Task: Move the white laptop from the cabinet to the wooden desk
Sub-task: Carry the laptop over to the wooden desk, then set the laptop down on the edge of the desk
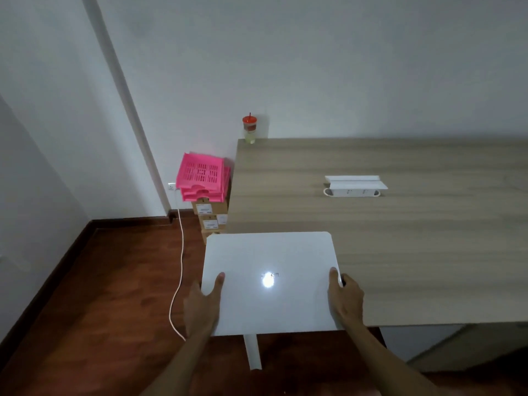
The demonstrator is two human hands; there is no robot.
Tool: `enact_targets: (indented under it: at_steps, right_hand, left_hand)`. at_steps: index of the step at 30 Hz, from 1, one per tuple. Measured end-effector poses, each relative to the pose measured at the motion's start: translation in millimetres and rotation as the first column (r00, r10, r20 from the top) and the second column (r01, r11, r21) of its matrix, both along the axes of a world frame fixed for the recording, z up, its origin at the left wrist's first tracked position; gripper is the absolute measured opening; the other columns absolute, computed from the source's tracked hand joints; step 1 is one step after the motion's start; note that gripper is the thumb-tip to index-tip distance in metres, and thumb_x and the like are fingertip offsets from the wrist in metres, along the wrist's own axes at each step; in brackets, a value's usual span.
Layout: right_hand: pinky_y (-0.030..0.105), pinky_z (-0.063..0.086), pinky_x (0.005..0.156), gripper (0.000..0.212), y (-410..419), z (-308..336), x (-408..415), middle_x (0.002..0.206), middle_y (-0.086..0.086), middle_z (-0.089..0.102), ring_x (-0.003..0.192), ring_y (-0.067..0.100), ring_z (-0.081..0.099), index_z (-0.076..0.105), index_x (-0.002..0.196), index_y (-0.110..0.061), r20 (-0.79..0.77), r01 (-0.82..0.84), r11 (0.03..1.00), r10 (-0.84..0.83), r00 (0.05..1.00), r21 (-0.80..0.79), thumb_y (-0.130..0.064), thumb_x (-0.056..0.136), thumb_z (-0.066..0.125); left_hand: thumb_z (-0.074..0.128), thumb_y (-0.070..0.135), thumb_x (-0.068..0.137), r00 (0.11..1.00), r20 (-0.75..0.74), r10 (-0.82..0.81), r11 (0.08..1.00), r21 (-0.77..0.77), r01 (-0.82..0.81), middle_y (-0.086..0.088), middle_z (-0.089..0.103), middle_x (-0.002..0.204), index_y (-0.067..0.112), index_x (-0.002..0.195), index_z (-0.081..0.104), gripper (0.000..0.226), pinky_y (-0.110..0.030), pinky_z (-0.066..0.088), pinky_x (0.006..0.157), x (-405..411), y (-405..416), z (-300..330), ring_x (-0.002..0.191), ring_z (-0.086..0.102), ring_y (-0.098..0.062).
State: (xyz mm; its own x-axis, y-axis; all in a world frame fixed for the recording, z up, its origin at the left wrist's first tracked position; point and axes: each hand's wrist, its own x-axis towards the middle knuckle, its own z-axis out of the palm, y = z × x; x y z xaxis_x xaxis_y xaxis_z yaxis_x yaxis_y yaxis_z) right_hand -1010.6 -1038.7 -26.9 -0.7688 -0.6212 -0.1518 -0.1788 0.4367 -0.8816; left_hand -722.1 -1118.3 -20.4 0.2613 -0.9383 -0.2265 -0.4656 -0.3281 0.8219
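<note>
From the head camera, you hold the closed white laptop (270,282) flat, your left hand (201,305) grasping its left edge and right hand (346,300) its right edge. It hangs over the worktop's (400,238) near left corner; the free surface lies forward and right.

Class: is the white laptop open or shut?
Shut: the white laptop shows only its flat lid, held by left hand and right hand.

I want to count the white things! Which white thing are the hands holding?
The closed white laptop, gripped by the left hand and right hand. The white power strip lies untouched, farther back on the wooden desk.
</note>
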Motion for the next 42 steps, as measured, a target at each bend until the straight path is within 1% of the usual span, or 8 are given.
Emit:
enact_targets:
  at_steps: [5, 13, 17, 22, 29, 34, 38, 42]
  right_hand:
    - [0.035, 0.045, 0.063, 0.047, -42, -22, -10, 0.069, 0.003, 0.061, 0.068, 0.026, 0.06, 0.051, 0.064, -0.018, -0.038, 0.015, 0.999, -0.013, 0.999, 0.052, -0.049, 0.098, 0.044]
    - [0.039, 0.05, 0.067, 0.049, -75, -63, -30, 0.072, 0.007, 0.064, 0.072, 0.029, 0.064, 0.057, 0.066, -0.014, -0.026, 0.06, 0.985, -0.056, 0.998, 0.163, -0.049, 0.097, 0.044]
    - [0.043, 0.054, 0.08, 0.064, -84, -90, -38, 0.092, 0.009, 0.069, 0.088, 0.031, 0.066, 0.067, 0.091, -0.006, -0.005, 0.063, 0.967, -0.064, 0.998, 0.245, -0.063, 0.091, 0.04]
    - [0.049, 0.056, 0.084, 0.062, -92, -108, -37, 0.09, 0.004, 0.068, 0.085, 0.026, 0.065, 0.067, 0.089, -0.014, -0.048, 0.013, 0.954, 0.002, 0.999, 0.298, -0.067, 0.089, 0.035]
    - [0.046, 0.05, 0.088, 0.063, -102, -114, -41, 0.106, 0.011, 0.064, 0.098, 0.033, 0.063, 0.065, 0.109, -0.008, -0.161, -0.049, 0.917, 0.121, 0.98, 0.395, -0.061, 0.097, 0.032]
    - [0.049, 0.052, 0.088, 0.066, -103, -114, -53, 0.105, 0.014, 0.065, 0.097, 0.035, 0.063, 0.065, 0.108, -0.007, -0.175, -0.067, 0.908, 0.151, 0.973, 0.413, -0.062, 0.097, 0.03]
    - [0.048, 0.053, 0.086, 0.069, -104, -113, -65, 0.102, 0.015, 0.065, 0.093, 0.034, 0.063, 0.065, 0.105, -0.006, -0.165, -0.131, 0.878, 0.229, 0.959, 0.46, -0.062, 0.098, 0.026]
    - [0.047, 0.055, 0.085, 0.076, -106, -115, -75, 0.1, 0.014, 0.067, 0.089, 0.03, 0.065, 0.064, 0.107, -0.01, -0.18, -0.199, 0.823, 0.339, 0.923, 0.532, -0.068, 0.095, 0.017]
  left_hand:
    - [0.054, 0.072, 0.082, 0.999, -0.017, -0.028, 1.0, 0.01, 0.028, -0.014, 0.064, 0.125, 0.011, 0.128, 0.056, 0.077, -0.051, 0.042, 0.099, -19, -45, -7, 0.117, 0.057, -0.038]
    - [0.055, 0.068, 0.083, 0.998, -0.029, -0.054, 0.994, 0.09, 0.056, -0.015, 0.066, 0.125, 0.005, 0.127, 0.059, 0.077, -0.047, 0.044, 0.1, -42, -84, -40, 0.115, 0.06, -0.037]
    - [0.057, 0.065, 0.084, 0.999, 0.027, -0.041, 0.99, 0.134, 0.037, -0.017, 0.065, 0.126, 0.004, 0.127, 0.059, 0.075, -0.045, 0.041, 0.102, -48, -91, -58, 0.117, 0.059, -0.038]
    - [0.059, 0.056, 0.089, 0.996, 0.087, -0.036, 0.989, 0.145, 0.024, -0.018, 0.065, 0.126, 0.002, 0.128, 0.058, 0.066, -0.045, 0.043, 0.1, -48, -92, -72, 0.115, 0.06, -0.039]
    - [0.055, 0.058, 0.09, 0.986, 0.154, -0.063, 0.989, 0.139, 0.041, -0.014, 0.066, 0.126, 0.006, 0.128, 0.059, 0.065, -0.045, 0.045, 0.098, -46, -97, -78, 0.113, 0.061, -0.038]
    - [0.041, 0.078, 0.083, 0.961, 0.229, -0.152, 0.979, 0.166, 0.115, -0.008, 0.069, 0.122, 0.012, 0.125, 0.062, 0.081, -0.046, 0.05, 0.095, -42, -100, -89, 0.11, 0.064, -0.033]
    - [0.043, 0.072, 0.087, 0.948, 0.249, -0.198, 0.971, 0.178, 0.156, -0.012, 0.063, 0.131, 0.011, 0.134, 0.055, 0.078, -0.048, 0.045, 0.1, -46, -105, -93, 0.117, 0.06, -0.036]
    - [0.037, 0.077, 0.084, 0.93, 0.276, -0.242, 0.96, 0.209, 0.188, -0.014, 0.06, 0.135, 0.013, 0.138, 0.05, 0.085, -0.051, 0.044, 0.102, -42, -111, -101, 0.12, 0.057, -0.039]
